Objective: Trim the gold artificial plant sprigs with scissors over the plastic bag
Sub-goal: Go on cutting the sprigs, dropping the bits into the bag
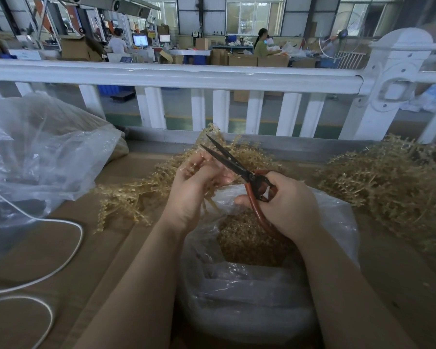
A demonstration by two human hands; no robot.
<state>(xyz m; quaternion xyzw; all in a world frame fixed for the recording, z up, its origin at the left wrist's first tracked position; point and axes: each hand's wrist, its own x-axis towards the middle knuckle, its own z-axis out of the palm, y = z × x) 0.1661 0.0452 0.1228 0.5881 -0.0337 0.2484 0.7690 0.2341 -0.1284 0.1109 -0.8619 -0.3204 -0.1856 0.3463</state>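
My left hand [190, 187] pinches a gold sprig [207, 197] above the open plastic bag [237, 293]. My right hand [285, 205] grips red-handled scissors [239, 170], whose dark blades are parted and point up and left beside the sprig tip. Gold trimmings [247, 243] lie inside the bag. A loose pile of gold sprigs [134, 197] spreads behind and left of my hands. Another, larger pile [388, 187] lies on the right.
A large crumpled clear bag [40, 157] sits at the left on the cardboard-covered table [86, 248]. White cable [61, 268] loops at the lower left. A white railing [176, 76] runs along the table's far edge, with workers and boxes beyond.
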